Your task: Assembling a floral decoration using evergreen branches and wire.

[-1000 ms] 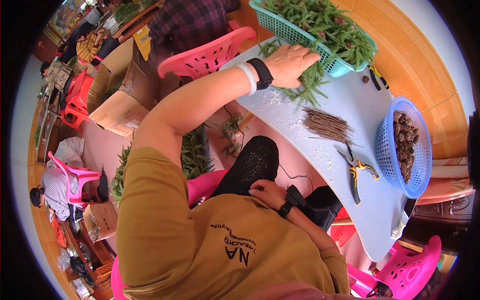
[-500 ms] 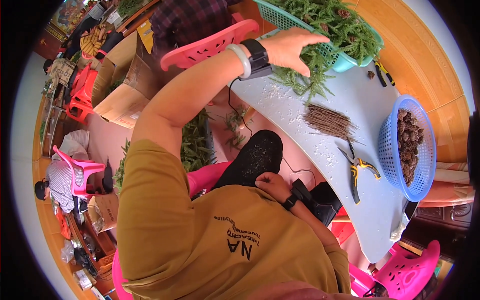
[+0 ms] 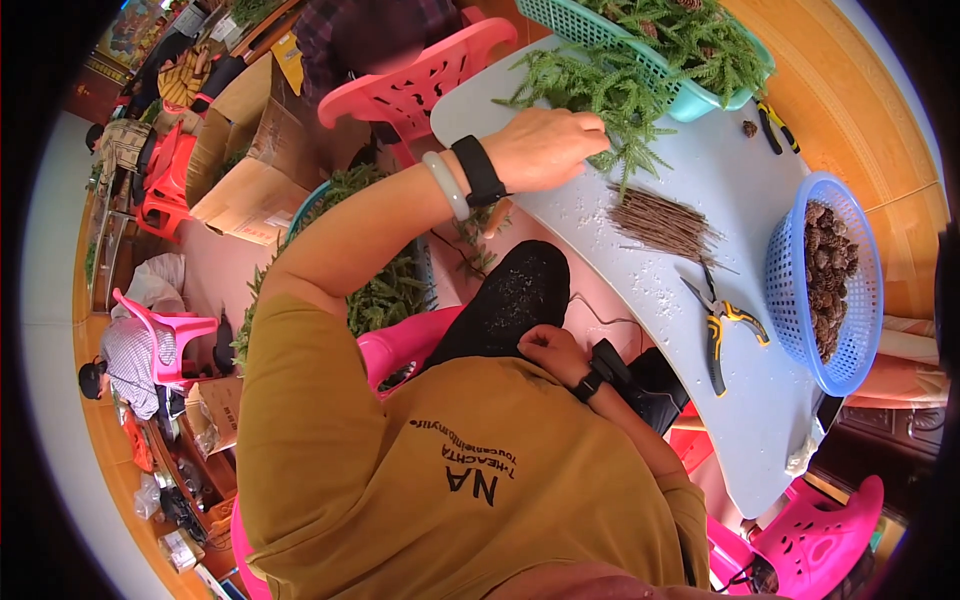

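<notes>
My left hand is over the table, its fingers pinched together beside green pine sprigs. The fingertips touch or overlap the nearest sprigs; whether they grip one I cannot tell. Those sprigs spill out below a teal basket, which is heaped with more greenery and a few pine cones. My right hand rests on my lap, loosely curled, with nothing visible in it. Beyond my left hand lie a bundle of thin brown stems and yellow-and-black pliers.
A blue basket of pine cones stands at the table's right. Another yellow-handled tool lies at the far edge by a single cone. White crumbs speckle the table. At left are a cardboard box, pink chairs and a seated person.
My left hand has drawn back and down from the teal basket, and its spread fingers have come together. The right hand remains on my lap. The view has shifted slightly.
</notes>
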Motion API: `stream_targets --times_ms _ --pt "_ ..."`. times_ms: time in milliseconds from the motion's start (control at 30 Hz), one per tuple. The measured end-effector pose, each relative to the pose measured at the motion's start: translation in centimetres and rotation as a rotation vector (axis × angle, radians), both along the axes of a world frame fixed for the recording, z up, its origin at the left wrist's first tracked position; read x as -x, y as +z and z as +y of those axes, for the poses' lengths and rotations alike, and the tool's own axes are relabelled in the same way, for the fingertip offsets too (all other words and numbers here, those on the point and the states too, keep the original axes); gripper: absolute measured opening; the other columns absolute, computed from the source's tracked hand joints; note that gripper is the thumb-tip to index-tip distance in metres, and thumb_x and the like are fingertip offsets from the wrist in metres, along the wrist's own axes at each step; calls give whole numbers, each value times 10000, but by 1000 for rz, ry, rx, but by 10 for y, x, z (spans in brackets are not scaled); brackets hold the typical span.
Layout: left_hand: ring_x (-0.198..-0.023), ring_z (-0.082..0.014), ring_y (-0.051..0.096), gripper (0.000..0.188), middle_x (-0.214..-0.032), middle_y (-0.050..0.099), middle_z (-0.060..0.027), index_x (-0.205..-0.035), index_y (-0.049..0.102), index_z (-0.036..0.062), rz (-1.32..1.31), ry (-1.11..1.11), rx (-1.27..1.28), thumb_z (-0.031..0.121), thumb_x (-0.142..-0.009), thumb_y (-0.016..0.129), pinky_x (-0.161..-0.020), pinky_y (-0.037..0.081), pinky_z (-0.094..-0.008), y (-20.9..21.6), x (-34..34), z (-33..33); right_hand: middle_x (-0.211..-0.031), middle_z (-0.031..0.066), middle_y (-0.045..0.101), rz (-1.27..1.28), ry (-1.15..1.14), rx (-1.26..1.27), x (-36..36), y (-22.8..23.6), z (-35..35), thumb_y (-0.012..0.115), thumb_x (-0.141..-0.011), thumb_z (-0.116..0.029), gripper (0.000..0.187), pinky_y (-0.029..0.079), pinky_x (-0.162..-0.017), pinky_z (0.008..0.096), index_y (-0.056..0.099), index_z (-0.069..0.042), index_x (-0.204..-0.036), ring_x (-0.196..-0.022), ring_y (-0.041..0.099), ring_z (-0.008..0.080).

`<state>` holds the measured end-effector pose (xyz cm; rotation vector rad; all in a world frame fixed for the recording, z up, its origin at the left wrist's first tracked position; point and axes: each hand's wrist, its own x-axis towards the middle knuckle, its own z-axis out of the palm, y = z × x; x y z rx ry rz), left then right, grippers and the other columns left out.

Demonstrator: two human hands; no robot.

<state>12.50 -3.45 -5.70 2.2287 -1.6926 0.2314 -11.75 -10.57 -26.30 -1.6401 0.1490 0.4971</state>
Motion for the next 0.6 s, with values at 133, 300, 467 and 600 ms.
stream_targets --times_ms 133,300,467,600 --pt "-816 -277 566 176 -905 568 -66 -885 563 47 -109 27 -167 43 -710 588 -665 474 -381 1 -5 -4 -735 -3 603 -1 -13 14 3 2 0 656 -763 -151 141 447 -614 213 627 -31 -830 -671 541 65" --pt "-776 -280 568 169 -892 574 -77 -858 559 50 -24 15 -65 32 -693 587 -631 469 -370 11 5 -3 -729 -6 597 -3 -39 -1 5 0 -3 656 -762 -152 138 444 -610 210 627 -34 -826 -665 536 63" --pt "-715 -206 579 123 -814 595 -68 -850 566 36 356 45 290 65 -730 572 -607 458 -326 21 7 7 -721 28 620 -30 -49 29 5 -4 0 679 -740 -179 173 457 -628 240 632 -28 -810 -675 567 99" --pt "-745 -143 571 120 -814 611 -64 -847 570 20 873 59 495 110 -768 565 -670 450 -285 31 9 12 -722 -9 588 -22 -59 17 7 -3 2 656 -762 -143 130 437 -601 205 626 -35 -827 -655 526 62"
